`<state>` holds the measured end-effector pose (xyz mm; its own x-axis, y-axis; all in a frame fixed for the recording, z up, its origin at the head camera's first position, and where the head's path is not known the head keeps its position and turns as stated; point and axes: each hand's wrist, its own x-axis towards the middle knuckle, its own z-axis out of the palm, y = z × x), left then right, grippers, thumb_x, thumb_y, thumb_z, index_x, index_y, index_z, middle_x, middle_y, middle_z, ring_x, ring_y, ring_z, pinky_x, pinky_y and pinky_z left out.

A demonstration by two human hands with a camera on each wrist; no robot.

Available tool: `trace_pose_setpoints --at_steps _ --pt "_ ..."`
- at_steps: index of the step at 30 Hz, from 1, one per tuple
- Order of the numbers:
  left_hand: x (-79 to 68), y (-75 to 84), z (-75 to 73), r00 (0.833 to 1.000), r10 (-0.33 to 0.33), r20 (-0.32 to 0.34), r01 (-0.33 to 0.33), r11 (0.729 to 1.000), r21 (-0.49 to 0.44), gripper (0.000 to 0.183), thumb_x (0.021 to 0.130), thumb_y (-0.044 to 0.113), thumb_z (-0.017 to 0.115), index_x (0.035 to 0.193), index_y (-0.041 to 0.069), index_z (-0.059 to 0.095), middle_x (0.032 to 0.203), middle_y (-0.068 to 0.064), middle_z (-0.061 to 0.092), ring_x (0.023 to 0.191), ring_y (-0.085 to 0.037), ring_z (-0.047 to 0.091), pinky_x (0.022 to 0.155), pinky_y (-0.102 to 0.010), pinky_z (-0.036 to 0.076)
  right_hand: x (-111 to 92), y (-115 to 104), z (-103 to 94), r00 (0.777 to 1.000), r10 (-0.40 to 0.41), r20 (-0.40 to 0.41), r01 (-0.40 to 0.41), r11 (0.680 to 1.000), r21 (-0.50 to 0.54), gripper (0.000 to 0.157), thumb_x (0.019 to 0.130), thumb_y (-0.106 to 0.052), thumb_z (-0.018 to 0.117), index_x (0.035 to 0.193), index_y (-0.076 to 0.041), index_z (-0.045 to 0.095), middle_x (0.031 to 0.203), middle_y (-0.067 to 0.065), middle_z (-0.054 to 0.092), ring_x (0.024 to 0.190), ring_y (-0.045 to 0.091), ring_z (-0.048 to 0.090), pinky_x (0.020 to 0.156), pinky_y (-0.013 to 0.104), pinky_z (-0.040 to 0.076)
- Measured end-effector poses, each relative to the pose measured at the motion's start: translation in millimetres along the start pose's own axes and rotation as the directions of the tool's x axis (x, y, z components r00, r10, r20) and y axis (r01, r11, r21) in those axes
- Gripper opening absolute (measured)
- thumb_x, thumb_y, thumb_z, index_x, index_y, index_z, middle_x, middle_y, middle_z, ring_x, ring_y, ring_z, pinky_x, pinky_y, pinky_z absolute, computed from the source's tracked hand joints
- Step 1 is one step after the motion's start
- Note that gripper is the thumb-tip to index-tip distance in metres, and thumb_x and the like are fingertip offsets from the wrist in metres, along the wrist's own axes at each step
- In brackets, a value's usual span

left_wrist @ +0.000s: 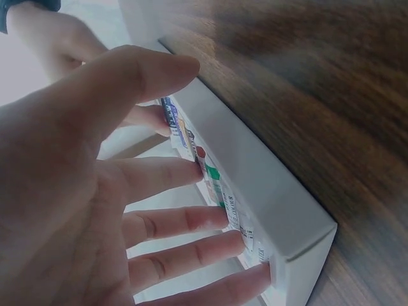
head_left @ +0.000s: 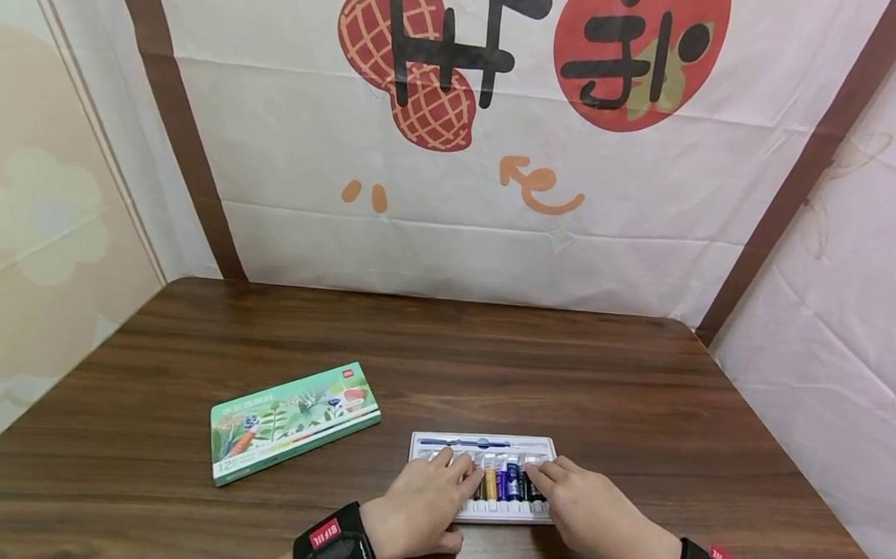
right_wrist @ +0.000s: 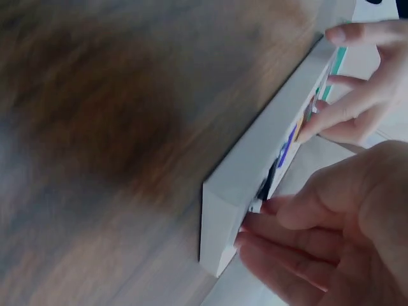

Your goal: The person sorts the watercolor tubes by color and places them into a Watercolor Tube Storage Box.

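A white plastic tray (head_left: 492,518) of small paint tubes (head_left: 502,484) lies on the table, with a thin blue paintbrush (head_left: 465,443) in its far slot. My left hand (head_left: 425,499) lies over the left part of the tray. In the left wrist view its spread, nearly straight fingers (left_wrist: 185,220) touch the tubes, and the thumb stands apart by the tray's near wall. My right hand (head_left: 586,506) is at the right end. Its extended fingertips (right_wrist: 250,223) touch the tubes there, as the right wrist view shows. Both hands hide some tubes.
A green paint box (head_left: 295,423) with a garden picture lies at an angle left of the tray. The brown wooden table (head_left: 445,346) meets a printed white cloth (head_left: 456,255) at its back edge. Black bands (head_left: 339,542) circle both wrists.
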<state>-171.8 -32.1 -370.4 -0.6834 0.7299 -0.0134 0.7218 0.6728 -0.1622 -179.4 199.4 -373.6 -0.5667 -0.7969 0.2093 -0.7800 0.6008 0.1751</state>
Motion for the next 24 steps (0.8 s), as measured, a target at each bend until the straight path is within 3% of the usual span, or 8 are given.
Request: trace_pose_setpoints --at_steps 3,5,7,9,12,15,19,24 --pt "-2.0 -2.2 -0.1 1.0 0.015 -0.013 -0.015 1.0 -0.003 0.064 0.075 0.05 0.067 0.128 0.015 0.055 0.112 0.002 0.049 0.091 -0.012 0.048 0.055 -0.021 0.04 2 5 -2.9 0.999 0.033 0.032 -0.037 0.991 0.125 0.036 0.073 0.001 0.061 0.109 0.004 0.064 0.094 0.009 0.062 0.085 0.021 0.059 0.07 0.031 0.05" --pt "-3.2 -3.7 -0.5 1.0 0.026 -0.017 -0.026 1.0 0.001 0.065 0.076 0.051 0.066 0.129 0.016 0.054 0.113 0.002 0.05 0.092 -0.012 0.048 0.057 -0.021 0.042 3 14 -7.1 0.996 0.084 0.04 -0.092 0.961 0.262 0.035 0.077 0.004 0.058 0.112 0.004 0.062 0.097 0.009 0.062 0.086 0.02 0.059 0.07 0.032 0.05" --pt "-5.0 -4.7 -0.9 1.0 0.029 -0.01 -0.029 1.0 0.0 0.065 0.077 0.051 0.065 0.13 0.017 0.053 0.116 0.002 0.05 0.095 -0.013 0.048 0.06 -0.021 0.043 4 20 -10.3 0.992 0.123 0.014 -0.12 0.922 0.367 0.037 0.078 0.009 0.055 0.115 0.003 0.06 0.101 0.009 0.061 0.084 0.016 0.059 0.069 0.031 0.049" --pt "-7.5 -5.1 -1.1 1.0 0.025 0.013 -0.025 1.0 0.003 0.065 0.077 0.053 0.064 0.131 0.018 0.052 0.12 0.001 0.05 0.1 -0.014 0.049 0.063 -0.022 0.046 5 20 -10.4 0.994 0.11 -0.022 -0.093 0.917 0.387 0.04 0.079 0.01 0.055 0.117 0.002 0.059 0.104 0.008 0.061 0.086 0.016 0.06 0.07 0.031 0.049" --pt "-7.5 -3.4 -1.3 0.999 0.019 0.043 -0.019 1.0 -0.008 0.066 0.077 0.055 0.063 0.131 0.018 0.052 0.123 0.001 0.049 0.106 -0.015 0.049 0.068 -0.024 0.047 4 10 -6.3 0.998 0.035 -0.051 -0.02 0.961 0.275 0.043 0.073 0.006 0.06 0.116 0.0 0.06 0.106 0.007 0.059 0.089 0.017 0.059 0.069 0.029 0.05" --pt "-6.3 -2.1 -1.5 0.999 0.019 0.042 -0.019 1.0 -0.014 0.067 0.077 0.057 0.062 0.13 0.017 0.053 0.122 0.001 0.05 0.106 -0.015 0.049 0.067 -0.024 0.047 5 -2 -3.0 0.999 -0.022 -0.029 0.025 0.992 0.12 0.038 0.07 0.001 0.064 0.108 0.0 0.065 0.102 0.007 0.058 0.091 0.018 0.058 0.066 0.025 0.05" --pt "-4.1 -2.5 -2.8 1.0 0.027 0.017 -0.026 0.999 -0.018 0.065 0.077 0.057 0.063 0.128 0.017 0.055 0.118 0.002 0.05 0.102 -0.014 0.049 0.063 -0.023 0.046 10 -11 -4.5 1.0 -0.014 0.019 0.015 0.999 -0.036 0.029 0.07 -0.003 0.065 0.099 0.001 0.067 0.094 0.008 0.058 0.085 0.017 0.058 0.061 0.024 0.049" --pt "-4.7 -4.8 -3.9 0.999 0.015 0.04 -0.013 0.999 -0.041 0.068 0.077 0.058 0.061 0.131 0.017 0.053 0.123 0.001 0.05 0.107 -0.016 0.049 0.067 -0.025 0.048 23 -15 -6.5 0.996 0.023 0.084 -0.018 0.998 -0.063 0.039 0.071 -0.006 0.066 0.11 -0.004 0.064 0.089 0.007 0.058 0.075 0.019 0.058 0.054 0.026 0.047"
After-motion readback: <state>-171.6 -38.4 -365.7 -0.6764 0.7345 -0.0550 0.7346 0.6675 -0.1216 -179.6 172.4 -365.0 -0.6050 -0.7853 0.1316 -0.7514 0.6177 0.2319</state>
